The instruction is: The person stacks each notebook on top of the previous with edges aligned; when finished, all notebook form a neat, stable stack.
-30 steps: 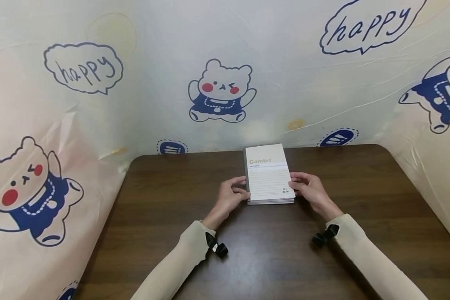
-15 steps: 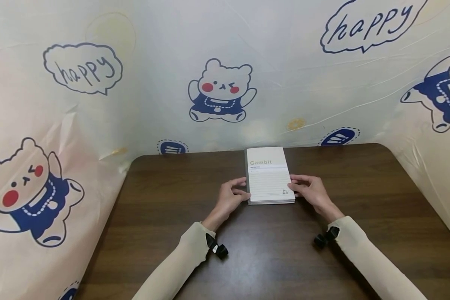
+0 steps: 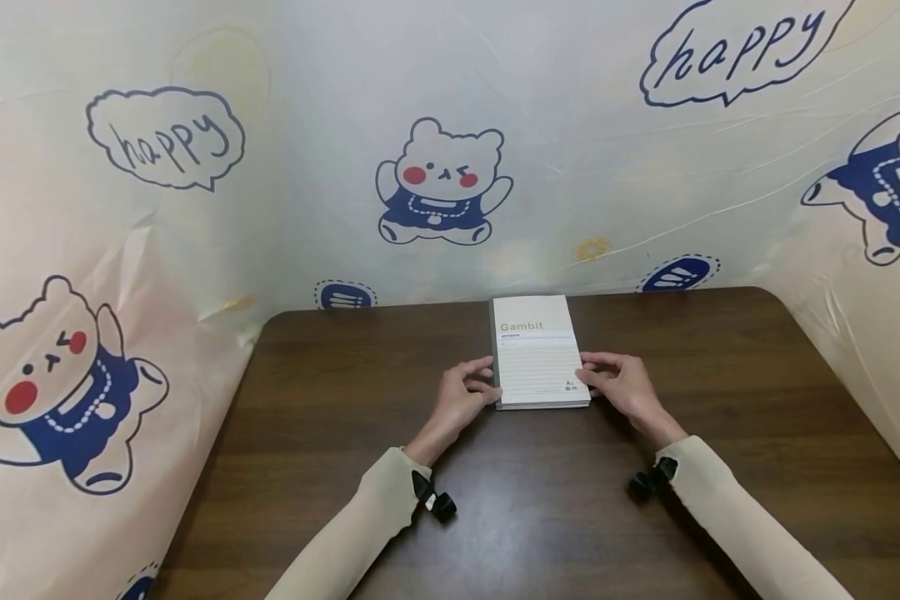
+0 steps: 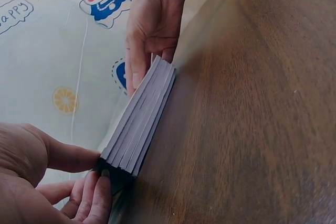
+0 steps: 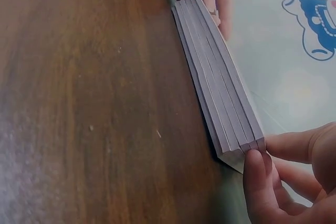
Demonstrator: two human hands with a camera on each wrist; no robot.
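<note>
A stack of several notebooks (image 3: 537, 354) lies near the table's far edge, its top cover white with ruled lines and the word "Gambit". At its dark spine side, my left hand (image 3: 461, 393) holds the near left corner, thumb near the cover's edge and curled fingers against the side. My right hand (image 3: 624, 385) grips the opposite side near the right corner. In the left wrist view the near ends of the notebooks (image 4: 140, 116) show as layers, slightly uneven. The right wrist view shows the page edges (image 5: 218, 77) between both hands. The underside of the stack is hidden.
The brown wooden table (image 3: 330, 400) extends around the stack. Behind it hangs a pale curtain (image 3: 307, 167) printed with bears and "happy" bubbles, close to the table's far edge. A black wrist device (image 3: 435, 496) sits at the left sleeve, another (image 3: 651, 479) at the right.
The far end of the stack has sunk slightly, and its layers look more even at the near edge. My right hand has shifted down a little; my left hand stays nearly in place.
</note>
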